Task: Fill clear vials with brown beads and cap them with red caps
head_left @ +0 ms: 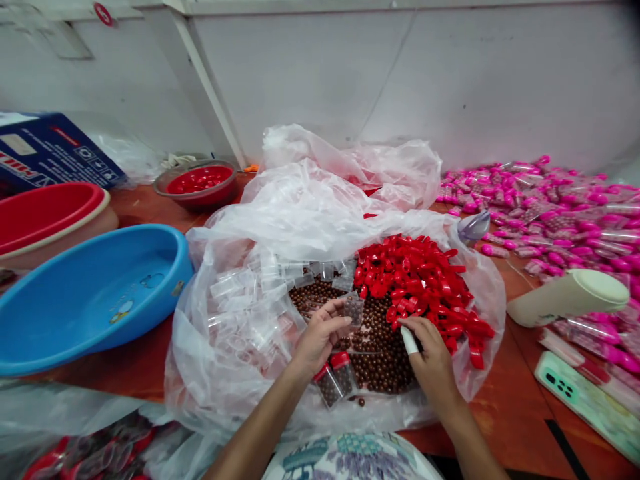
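Clear plastic vial (353,308), part filled with brown beads, sits pinched in the left hand (320,337) fingertips above the brown bead heap (373,347). Red caps (425,283) crowd just right, empty vials (250,293) left, two capped vials (336,379) below, all ringed by crumpled plastic sheet (300,213). The right hand (430,357) curls around a white piece (409,340) at the caps' edge; a blue basin (90,293) stands well left.

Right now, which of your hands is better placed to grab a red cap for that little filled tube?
Probably the right hand: it rests at the edge of the red caps, while the left hand holds the filled tube.
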Motion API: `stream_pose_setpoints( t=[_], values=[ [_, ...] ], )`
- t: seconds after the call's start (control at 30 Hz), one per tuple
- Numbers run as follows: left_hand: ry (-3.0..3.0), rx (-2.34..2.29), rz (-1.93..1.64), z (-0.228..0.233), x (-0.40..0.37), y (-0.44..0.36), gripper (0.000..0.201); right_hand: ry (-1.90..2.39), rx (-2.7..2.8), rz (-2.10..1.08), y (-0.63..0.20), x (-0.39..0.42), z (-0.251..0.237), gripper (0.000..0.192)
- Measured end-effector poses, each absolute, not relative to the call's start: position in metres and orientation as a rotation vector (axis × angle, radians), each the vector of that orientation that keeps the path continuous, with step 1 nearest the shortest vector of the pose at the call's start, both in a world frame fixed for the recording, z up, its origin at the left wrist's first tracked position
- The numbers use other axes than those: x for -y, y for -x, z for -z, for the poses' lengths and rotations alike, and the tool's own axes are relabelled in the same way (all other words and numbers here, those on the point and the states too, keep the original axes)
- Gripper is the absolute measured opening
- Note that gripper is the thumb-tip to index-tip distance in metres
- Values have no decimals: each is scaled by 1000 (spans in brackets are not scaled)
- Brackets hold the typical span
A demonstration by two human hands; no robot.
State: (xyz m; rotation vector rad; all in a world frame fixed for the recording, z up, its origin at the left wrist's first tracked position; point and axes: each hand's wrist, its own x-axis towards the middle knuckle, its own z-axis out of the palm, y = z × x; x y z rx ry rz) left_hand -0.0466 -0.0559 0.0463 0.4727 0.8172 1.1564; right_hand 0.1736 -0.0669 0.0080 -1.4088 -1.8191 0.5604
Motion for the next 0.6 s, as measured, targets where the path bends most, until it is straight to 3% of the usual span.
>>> stream_pose_setpoints(
  t=[0.23, 0.4, 0.6],
  values=[
    [-409, -907, -1081, -48, 58, 47, 36, 1526, 1941, -392, -178, 58, -13, 31],
    [-379, -910, -1047, -49, 60, 47, 37, 1593, 2102, -100, -177, 43, -12, 26],
    [-365, -854, -1038, -49, 65, 48, 31, 1705, 2226, 180, -164, 26, -16, 39]
  ],
)
